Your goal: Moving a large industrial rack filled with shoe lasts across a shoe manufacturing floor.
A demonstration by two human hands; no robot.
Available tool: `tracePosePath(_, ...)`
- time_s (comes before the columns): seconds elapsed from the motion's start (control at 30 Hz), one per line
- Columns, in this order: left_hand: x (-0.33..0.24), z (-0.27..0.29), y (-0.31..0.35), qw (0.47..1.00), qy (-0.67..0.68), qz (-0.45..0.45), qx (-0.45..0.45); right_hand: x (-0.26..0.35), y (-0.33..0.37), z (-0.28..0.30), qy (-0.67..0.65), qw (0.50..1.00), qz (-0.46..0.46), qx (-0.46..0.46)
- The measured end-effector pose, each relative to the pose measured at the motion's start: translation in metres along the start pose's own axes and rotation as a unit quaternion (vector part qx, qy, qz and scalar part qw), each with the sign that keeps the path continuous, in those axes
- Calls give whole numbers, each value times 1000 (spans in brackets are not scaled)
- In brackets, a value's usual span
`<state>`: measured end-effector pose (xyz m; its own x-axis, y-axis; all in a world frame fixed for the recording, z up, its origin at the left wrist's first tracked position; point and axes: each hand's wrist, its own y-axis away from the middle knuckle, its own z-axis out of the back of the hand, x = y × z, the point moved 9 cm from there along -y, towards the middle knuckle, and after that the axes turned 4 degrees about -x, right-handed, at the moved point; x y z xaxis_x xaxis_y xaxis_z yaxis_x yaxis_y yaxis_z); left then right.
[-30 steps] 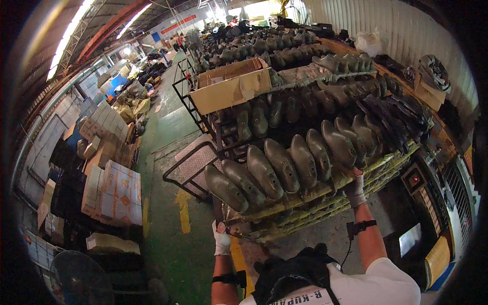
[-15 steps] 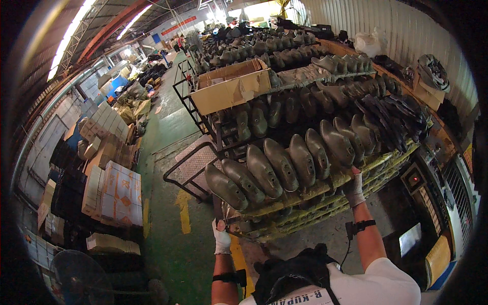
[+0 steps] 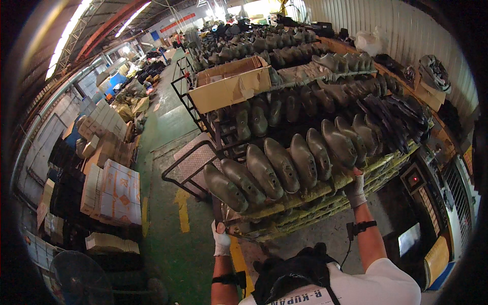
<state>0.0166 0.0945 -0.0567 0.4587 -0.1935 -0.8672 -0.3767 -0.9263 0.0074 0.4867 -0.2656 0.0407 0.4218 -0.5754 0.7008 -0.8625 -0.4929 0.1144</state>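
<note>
Before me stands a wheeled-looking rack (image 3: 315, 199) with yellowish, worn shelf edges in several tiers. Dark olive shoe lasts (image 3: 280, 165) lean in a row along its top shelf, toes up. My left hand (image 3: 221, 240), in a white glove with bare fingertips, is closed round the rack's near left corner post. My right hand (image 3: 357, 190), gloved alike, grips the front edge of the top shelf below the lasts, its thumb on top and other fingers mostly hidden. Flat dark pieces (image 3: 394, 119) lie heaped at the shelf's right end.
Behind are more racks of lasts and an open cardboard box (image 3: 231, 89). A trolley with a black handle (image 3: 185, 170) stands to the left, beside the green floor aisle (image 3: 170, 254). Stacked cartons (image 3: 119, 193) line the far left; a machine cabinet (image 3: 427, 195) stands at right.
Both hands keep their hold on the rack. The rack's left end and the trolley sit a touch farther left in view; little else differs.
</note>
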Motion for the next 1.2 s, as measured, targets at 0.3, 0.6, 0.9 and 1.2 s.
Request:
tracePosePath(0.3, -2, -33, 1, 1000, 5, 26, 15, -4, -32, 59, 0, 999, 43, 17)
tracePosePath(0.6, -20, -6, 9, 989, -101, -100, 35, -6, -21, 23, 22, 998, 31, 42)
tracePosePath(0.9, -11, -8, 6, 993, -106, -21, 48, -1, -24, 46, 94, 993, 70, 24)
tracePosePath(1.2, -16, -44, 8, 988, 44, 106, 106, 0, -3, 6, -44, 999, -18, 18)
